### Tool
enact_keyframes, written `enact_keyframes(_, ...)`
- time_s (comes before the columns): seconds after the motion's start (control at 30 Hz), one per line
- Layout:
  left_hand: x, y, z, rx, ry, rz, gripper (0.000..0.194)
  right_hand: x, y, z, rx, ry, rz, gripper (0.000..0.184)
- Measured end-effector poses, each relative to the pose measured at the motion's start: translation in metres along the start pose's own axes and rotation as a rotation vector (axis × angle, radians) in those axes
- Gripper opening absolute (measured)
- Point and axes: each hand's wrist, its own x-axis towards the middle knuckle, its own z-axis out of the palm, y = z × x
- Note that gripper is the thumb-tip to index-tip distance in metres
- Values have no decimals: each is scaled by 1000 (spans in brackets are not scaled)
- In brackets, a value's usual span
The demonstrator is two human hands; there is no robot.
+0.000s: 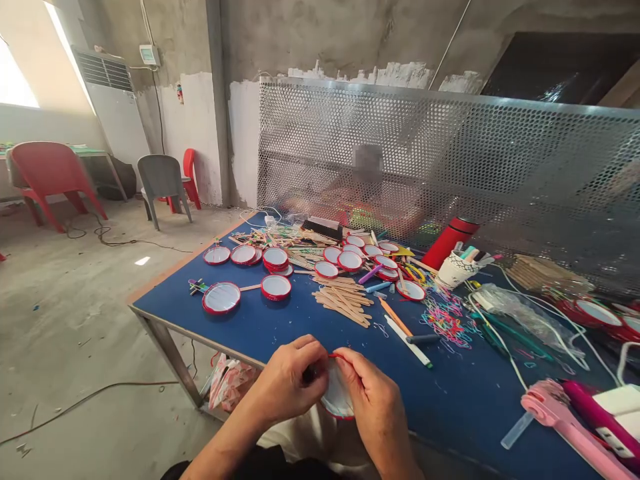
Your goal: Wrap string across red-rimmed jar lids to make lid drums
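A small round white disc with a red rim is held over the front edge of the blue table, close to my lap. My left hand is closed at its upper left edge, fingers bent and pinched together. On the opposite side, my right hand grips the rim between thumb and fingers. A bit of red shows between the two hands at the top of the rim. Finer detail there is hidden by my fingers.
Similar red-rimmed discs and wooden craft sticks lie across the blue table. To the right are colourful threads, a white pen cup, a red flask and a pink glue gun. A perforated metal panel stands behind.
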Motion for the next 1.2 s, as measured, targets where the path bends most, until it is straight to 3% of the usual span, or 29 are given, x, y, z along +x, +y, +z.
enact_keyframes(0.3,-1,4,2,-29,-1,-160,12,-6,6,1,19,23,-28,30)
enact_keyframes(0.97,3,5,7,14,21,-225,11,-10,9,-1,3,143,-142,24)
enact_keyframes(1.2,3,5,10,75,23,-226,11,-13,8,0,14,97,-44,28)
